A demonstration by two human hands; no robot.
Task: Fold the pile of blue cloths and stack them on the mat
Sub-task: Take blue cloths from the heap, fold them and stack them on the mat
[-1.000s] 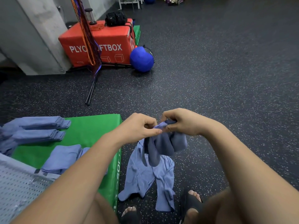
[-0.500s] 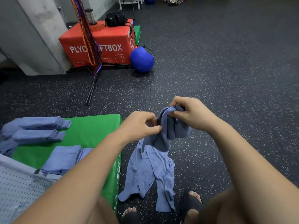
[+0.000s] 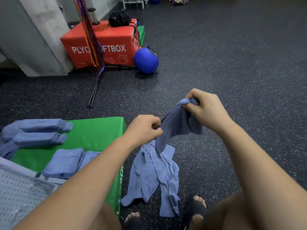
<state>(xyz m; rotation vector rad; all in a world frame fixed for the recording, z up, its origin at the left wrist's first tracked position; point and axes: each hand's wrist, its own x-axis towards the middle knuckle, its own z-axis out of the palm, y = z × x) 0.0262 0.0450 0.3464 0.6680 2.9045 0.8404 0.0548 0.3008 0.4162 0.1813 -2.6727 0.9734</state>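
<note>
Both hands hold one blue cloth (image 3: 176, 125) in the air above the floor. My right hand (image 3: 203, 107) grips its bunched top end, raised and to the right. My left hand (image 3: 143, 128) pinches its edge lower down, near the corner of the green mat (image 3: 93, 131). The cloth's free end hangs toward a loose pile of blue cloths (image 3: 154, 176) on the dark floor between my feet. On the mat lie two stacks of folded cloths (image 3: 39, 130) at the far left and folded cloths (image 3: 66, 161) near the front, partly hidden by my left forearm.
A red plyo soft box (image 3: 106, 47) with a black bag on it stands at the back, a blue ball (image 3: 145, 60) beside it. A tripod stand with hanging cords (image 3: 94, 63) rises behind the mat. A white perforated basket (image 3: 18, 195) sits at lower left.
My right hand has risen and moved right with the cloth's end, pulling the hands apart and stretching the cloth between them. My left hand has stayed nearly in place.
</note>
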